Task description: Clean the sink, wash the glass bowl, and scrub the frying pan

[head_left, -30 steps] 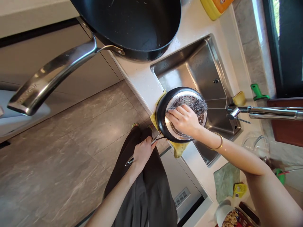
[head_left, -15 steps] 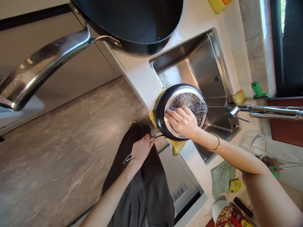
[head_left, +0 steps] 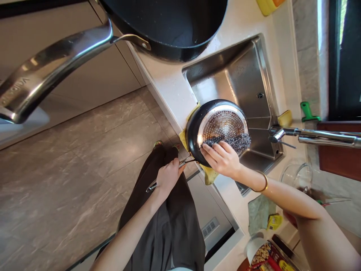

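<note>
A small black frying pan [head_left: 194,128] is turned bottom up over the sink's near edge, its dotted steel base [head_left: 222,124] facing me. My left hand [head_left: 167,175] is closed round the pan's thin metal handle [head_left: 150,186]. My right hand [head_left: 222,158], with a gold bangle on the wrist, presses a grey steel-wool scourer [head_left: 232,141] against the lower part of the base. A yellow cloth [head_left: 210,174] lies under the pan on the counter edge.
A large black pan [head_left: 169,22] with a long steel handle [head_left: 53,56] sits on the white counter at the top. The steel sink [head_left: 242,79] has a tap [head_left: 310,134] over it. A glass jug [head_left: 296,175], green cloth [head_left: 258,212] and snack packets [head_left: 265,256] lie at right.
My right hand has dragged the scourer down from the middle of the pan's base to its lower edge. The left hand keeps its hold on the handle.
</note>
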A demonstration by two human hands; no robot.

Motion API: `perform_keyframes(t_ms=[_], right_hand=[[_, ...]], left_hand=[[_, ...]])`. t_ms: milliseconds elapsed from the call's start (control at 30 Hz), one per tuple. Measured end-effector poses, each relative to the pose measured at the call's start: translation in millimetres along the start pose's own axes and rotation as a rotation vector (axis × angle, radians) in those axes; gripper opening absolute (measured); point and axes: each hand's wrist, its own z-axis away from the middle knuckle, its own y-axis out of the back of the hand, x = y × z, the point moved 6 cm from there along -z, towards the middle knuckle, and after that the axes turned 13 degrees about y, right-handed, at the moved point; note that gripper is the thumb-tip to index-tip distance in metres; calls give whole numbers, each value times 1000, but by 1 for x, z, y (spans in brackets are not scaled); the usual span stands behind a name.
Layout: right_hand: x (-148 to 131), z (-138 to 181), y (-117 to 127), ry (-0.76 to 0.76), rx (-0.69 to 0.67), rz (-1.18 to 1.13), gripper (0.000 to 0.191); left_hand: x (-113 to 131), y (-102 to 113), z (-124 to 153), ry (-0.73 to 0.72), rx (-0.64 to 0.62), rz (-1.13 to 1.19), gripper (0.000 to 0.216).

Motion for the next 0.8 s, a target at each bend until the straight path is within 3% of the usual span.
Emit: perform_keyframes(t_ms=[267, 467, 800], right_hand=[[2, -1, -1, -54, 34, -34, 13], [-5, 7, -1, -81, -22, -70, 16], [9, 10, -5, -242, 3, -268, 6]], left_hand=[[0, 0, 1, -9, 21, 5, 43], [0, 1, 0, -9, 13, 21, 44], [1, -1, 1, 2, -27, 23, 43]])
